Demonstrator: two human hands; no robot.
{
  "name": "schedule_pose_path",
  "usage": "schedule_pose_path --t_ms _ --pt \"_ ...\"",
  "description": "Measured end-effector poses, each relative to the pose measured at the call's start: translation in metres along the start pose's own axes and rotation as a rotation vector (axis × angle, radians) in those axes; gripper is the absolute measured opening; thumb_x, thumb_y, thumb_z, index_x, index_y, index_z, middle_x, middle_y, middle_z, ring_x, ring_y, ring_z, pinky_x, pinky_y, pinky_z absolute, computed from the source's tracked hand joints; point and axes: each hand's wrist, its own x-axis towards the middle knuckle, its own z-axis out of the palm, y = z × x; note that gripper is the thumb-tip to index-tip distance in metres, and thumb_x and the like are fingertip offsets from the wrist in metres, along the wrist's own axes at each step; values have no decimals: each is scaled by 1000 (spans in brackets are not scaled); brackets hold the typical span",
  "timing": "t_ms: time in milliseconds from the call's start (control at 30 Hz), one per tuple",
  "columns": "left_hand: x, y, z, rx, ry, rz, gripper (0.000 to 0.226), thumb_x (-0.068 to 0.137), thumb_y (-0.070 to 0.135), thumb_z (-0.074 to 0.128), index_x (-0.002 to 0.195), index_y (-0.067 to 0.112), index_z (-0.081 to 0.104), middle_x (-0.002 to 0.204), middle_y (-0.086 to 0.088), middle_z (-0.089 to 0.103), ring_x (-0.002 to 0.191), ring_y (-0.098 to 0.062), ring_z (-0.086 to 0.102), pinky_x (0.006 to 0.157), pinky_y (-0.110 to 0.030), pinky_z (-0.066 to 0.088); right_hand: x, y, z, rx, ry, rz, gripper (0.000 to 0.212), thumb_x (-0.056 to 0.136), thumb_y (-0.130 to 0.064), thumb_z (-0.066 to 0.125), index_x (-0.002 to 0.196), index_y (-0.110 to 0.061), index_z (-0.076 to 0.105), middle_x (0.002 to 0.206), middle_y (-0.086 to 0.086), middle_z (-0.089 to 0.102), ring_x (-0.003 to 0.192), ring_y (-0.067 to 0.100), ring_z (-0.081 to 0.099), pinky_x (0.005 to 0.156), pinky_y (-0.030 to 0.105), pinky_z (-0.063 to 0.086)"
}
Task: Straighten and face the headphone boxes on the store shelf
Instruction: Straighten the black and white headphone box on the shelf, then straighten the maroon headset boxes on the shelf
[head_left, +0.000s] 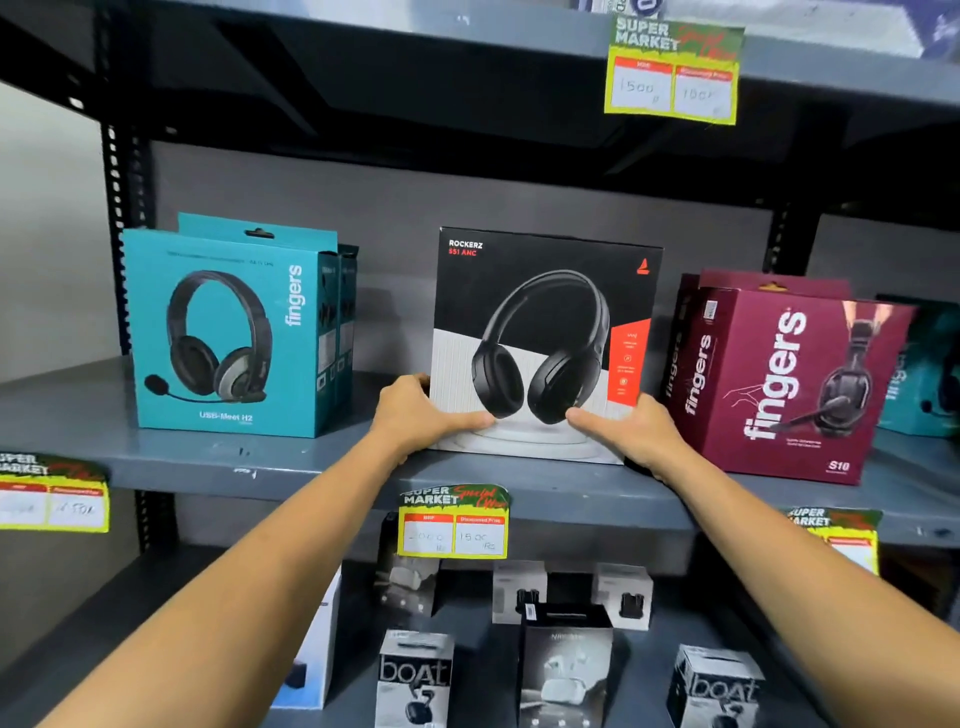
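Observation:
A black-and-white Rockerz headphone box (545, 312) stands upright in the middle of the grey shelf (208, 457), its front facing me. My left hand (415, 415) grips its lower left corner, thumb on the front. My right hand (628, 431) grips its lower right corner the same way. To the left stands a teal fingers headset box (228, 332) with more teal boxes behind it. On the right a maroon fingers box (789, 379) is turned at an angle, showing its side, with another maroon box behind it.
Yellow price tags (453, 522) hang from the shelf edges. A teal box (930, 374) sits at the far right. The lower shelf holds several small earbud boxes (415, 675). The upper shelf (467, 41) overhangs close above.

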Motion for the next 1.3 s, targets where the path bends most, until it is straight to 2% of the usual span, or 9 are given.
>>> schedule_pose_path --t_ms 333,467,633,733,833,933,1067,1167,1300 --pt "2 -3 -4 -4 -17 15 59 49 45 94 94 21 66 91 4 66 86 -14 61 72 -26 46 -8 -7 2 -102 67 -45 41 49 -60 80 80 -37 67 82 -21 69 89 9 67 82 29 51" --pt "8 -2 -4 24 3 22 65 45 51 93 96 18 70 92 2 69 90 -17 64 73 -29 49 -4 -10 1 -104 86 -43 47 44 -65 77 81 -38 66 86 -19 71 91 10 68 86 32 53" --pt "7 -1 -7 62 5 13 59 46 56 91 87 20 69 91 0 70 91 -21 65 75 -34 53 -5 -14 2 -102 58 -38 40 56 -55 82 88 -35 67 89 -17 70 93 10 67 81 26 50" --pt "3 -1 -11 -9 5 -27 95 36 65 90 111 13 65 109 -3 70 102 -23 64 85 -35 52 -8 -18 3 -78 86 -30 59 58 -57 82 105 -25 66 99 -9 70 97 13 66 77 24 49" --pt "-5 11 -18 -196 145 -68 146 20 79 82 141 9 39 138 -8 55 124 -25 54 105 -44 44 -23 -20 -12 2 282 -183 94 57 -64 80 132 -15 51 141 2 49 118 16 55 90 33 53" --pt "-26 42 -11 -167 419 97 129 47 68 85 146 7 31 148 -13 41 137 -27 40 113 -43 34 -45 -20 -53 -32 500 -510 76 74 -49 76 134 -14 46 154 4 27 132 15 42 98 31 48" --pt "-59 86 42 -34 549 532 109 61 47 88 143 1 33 152 -17 34 144 -29 28 117 -43 28 -52 6 -122 -399 770 -705 77 81 -53 64 138 -9 39 156 20 28 144 17 21 118 27 16" --pt "-69 116 106 -43 465 717 110 63 45 88 145 -2 31 156 -19 29 149 -30 20 120 -42 22 -38 40 -171 -517 786 -669 90 79 -60 62 147 -11 28 159 21 20 144 32 27 117 51 21" --pt "-83 154 186 -151 271 750 110 63 51 84 147 5 30 157 -11 30 149 -20 20 120 -27 19 -28 85 -198 -296 623 -418 118 68 -69 68 154 -14 9 164 8 -1 150 19 7 120 41 18"
